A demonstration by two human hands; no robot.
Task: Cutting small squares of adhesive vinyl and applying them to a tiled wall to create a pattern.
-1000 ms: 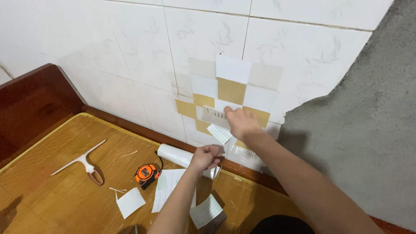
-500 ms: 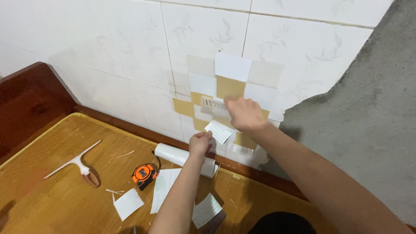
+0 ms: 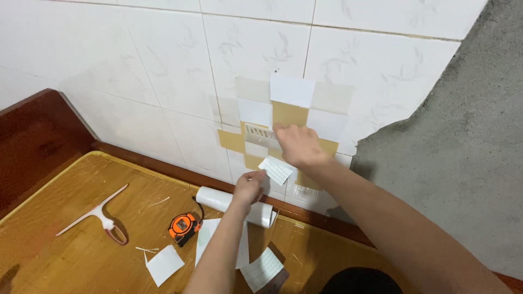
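My right hand point(image 3: 298, 146) presses against the tiled wall, fingers on a translucent sticker square point(image 3: 262, 134) among a checker pattern of tan and white squares point(image 3: 291, 111). My left hand point(image 3: 248, 187) pinches the lower corner of a white lined backing sheet point(image 3: 276, 169) that peels away below the right hand. Both hands are close together in front of the wall.
On the wooden table point(image 3: 60, 250) lie a white roll of film point(image 3: 235, 206), an orange tape measure point(image 3: 184, 227), a white squeegee point(image 3: 97, 214) and several loose paper pieces point(image 3: 164, 265). A dark wooden board point(image 3: 32, 147) stands at the left. Bare grey plaster point(image 3: 463, 147) fills the right.
My left hand has risen from the roll to the wall and taken the backing sheet's corner. My right hand shifted slightly up and left on the sticker.
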